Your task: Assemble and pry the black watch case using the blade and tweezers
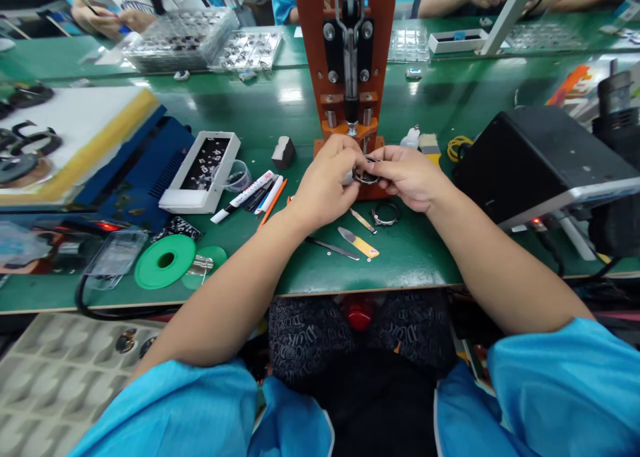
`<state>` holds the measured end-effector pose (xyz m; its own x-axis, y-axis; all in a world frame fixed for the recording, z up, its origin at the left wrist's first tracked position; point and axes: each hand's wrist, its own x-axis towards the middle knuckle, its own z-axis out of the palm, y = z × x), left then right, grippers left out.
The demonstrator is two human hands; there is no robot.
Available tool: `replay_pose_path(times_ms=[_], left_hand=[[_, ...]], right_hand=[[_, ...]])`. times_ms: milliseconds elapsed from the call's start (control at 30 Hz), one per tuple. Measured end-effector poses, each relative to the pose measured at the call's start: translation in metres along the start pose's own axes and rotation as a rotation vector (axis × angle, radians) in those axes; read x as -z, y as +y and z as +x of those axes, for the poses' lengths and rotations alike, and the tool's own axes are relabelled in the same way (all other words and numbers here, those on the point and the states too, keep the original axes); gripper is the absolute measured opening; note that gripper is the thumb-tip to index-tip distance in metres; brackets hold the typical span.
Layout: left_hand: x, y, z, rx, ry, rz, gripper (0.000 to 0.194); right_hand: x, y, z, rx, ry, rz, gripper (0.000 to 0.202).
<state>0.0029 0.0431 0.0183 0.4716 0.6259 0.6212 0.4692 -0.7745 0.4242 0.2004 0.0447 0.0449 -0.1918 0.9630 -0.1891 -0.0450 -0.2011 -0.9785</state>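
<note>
My left hand (327, 183) and my right hand (413, 177) meet at the base of an orange toggle press (351, 63). Between their fingertips they grip a small dark ring-shaped part (367, 177), partly covered by the fingers. Below my right hand a thin dark ring (385, 214) lies on the green bench (400, 263). Tweezers (334, 247), a yellow-handled blade (359, 242) and a small pointed tool (363, 221) lie under my hands, nearer the bench edge.
To the left are pens (245, 195), a white tray of small parts (197, 200), a clear cup (239, 177), a green spool (165, 262) and a blue machine (165, 157). A black box (545, 157) stands right. Other people sit across the bench beside clear trays (180, 40).
</note>
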Motion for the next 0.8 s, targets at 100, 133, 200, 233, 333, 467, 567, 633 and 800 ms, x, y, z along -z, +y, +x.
replay_pose_path(times_ms=[100, 133, 200, 233, 333, 467, 567, 633, 800], left_hand=[[-0.003, 0.002, 0.001, 0.302, 0.032, -0.284, 0.044], [-0.005, 0.003, 0.002, 0.411, 0.034, -0.388, 0.038], [-0.008, 0.005, 0.003, 0.581, 0.042, -0.561, 0.016], [-0.009, 0.007, 0.004, 0.635, 0.054, -0.625, 0.011], [-0.01, 0.011, 0.006, 0.739, 0.114, -0.747, 0.019], [-0.009, 0.012, 0.008, 0.796, 0.181, -0.798, 0.032], [-0.009, 0.009, 0.007, 0.76, 0.163, -0.824, 0.036], [-0.009, 0.008, 0.006, 0.73, 0.141, -0.847, 0.038], [-0.006, 0.008, 0.005, 0.72, 0.118, -0.916, 0.041]], right_hand=[[-0.004, -0.001, -0.002, 0.121, 0.044, -0.008, 0.02], [-0.005, -0.001, -0.002, 0.159, 0.041, -0.006, 0.018], [-0.007, 0.0, -0.002, 0.2, 0.01, 0.016, 0.016], [-0.007, 0.001, -0.002, 0.197, -0.011, 0.041, 0.015], [-0.009, 0.003, -0.002, 0.132, -0.043, 0.13, 0.019], [-0.007, 0.005, -0.001, 0.092, -0.059, 0.175, 0.026], [-0.004, 0.007, 0.001, 0.097, -0.111, 0.174, 0.034], [-0.002, 0.009, 0.002, 0.107, -0.155, 0.174, 0.042], [0.006, 0.012, 0.006, 0.11, -0.246, 0.191, 0.056]])
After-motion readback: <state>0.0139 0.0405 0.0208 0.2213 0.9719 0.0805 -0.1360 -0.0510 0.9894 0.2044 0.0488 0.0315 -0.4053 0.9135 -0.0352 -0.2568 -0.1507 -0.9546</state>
